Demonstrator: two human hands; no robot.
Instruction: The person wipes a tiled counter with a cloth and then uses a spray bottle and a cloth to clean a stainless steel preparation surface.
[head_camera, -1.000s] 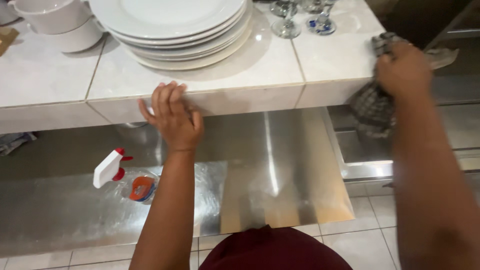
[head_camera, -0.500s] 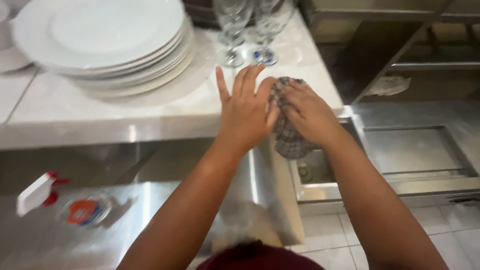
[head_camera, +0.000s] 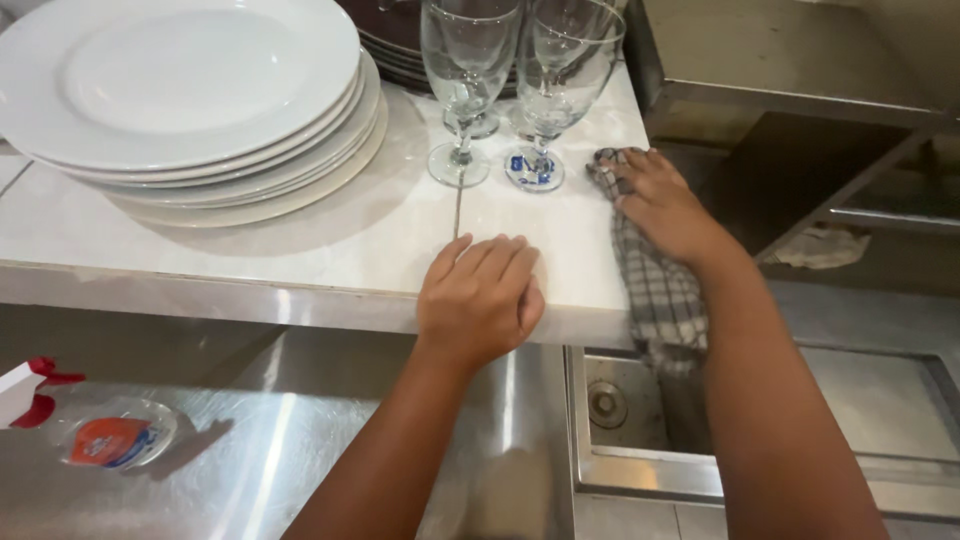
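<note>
the left hand (head_camera: 482, 298) is laid palm down on the front edge of the pale tiled counter (head_camera: 330, 255), its fingers curled loosely together and gripping nothing. the right hand (head_camera: 665, 205) is pressed flat on a grey checked cloth (head_camera: 655, 290) at the counter's right corner; the cloth is pinned under the palm and fingers rather than clenched, and its lower part is draped over the edge, just to the right of the left hand. the two hands are held apart, with a strip of bare counter between them.

just beyond the right hand's fingertips two clear stemmed glasses are stood upright: the nearer glass (head_camera: 560, 80), whose foot carries a blue mark, is just beside the cloth, and the second glass (head_camera: 468, 85) is found just to its left, beyond the left hand. further left of the left hand, a stack of white plates (head_camera: 190, 100) is set on the counter, well apart from both hands. below the cloth a steel sink (head_camera: 640, 440) with a round drain is seen. down and far to the left of the left hand, a spray bottle (head_camera: 100, 438) with a red trigger is laid on a steel shelf (head_camera: 300, 450).
</note>
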